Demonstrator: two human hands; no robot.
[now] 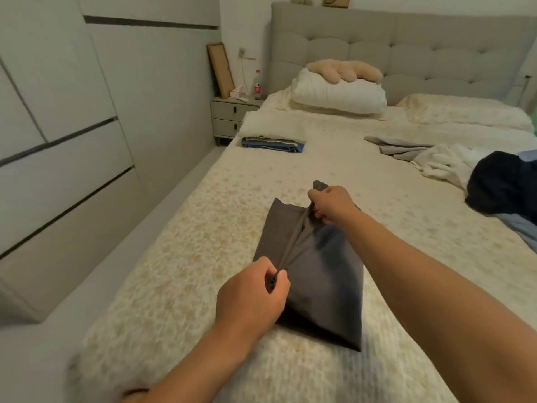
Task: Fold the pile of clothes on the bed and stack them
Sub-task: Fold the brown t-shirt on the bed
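A dark grey garment [322, 283] lies partly folded on the bed [203, 228] right in front of me. My left hand [252, 298] pinches its near edge, and my right hand [331, 203] grips its far edge, so a fold of cloth is stretched taut between them. Farther up the bed on the left sits a small stack of folded clothes [273, 143], blue and grey. At the right side lies the loose pile: a grey piece [401, 148], a white piece [444, 164] and a dark navy piece [502, 184] over light blue cloth.
White pillows [340, 94] with a beige plush toy [343, 70] sit by the grey padded headboard [406, 42]. A nightstand [229, 114] with a bottle [257, 82] stands left of the bed. White wardrobe doors [72, 126] line the left wall across a narrow floor strip.
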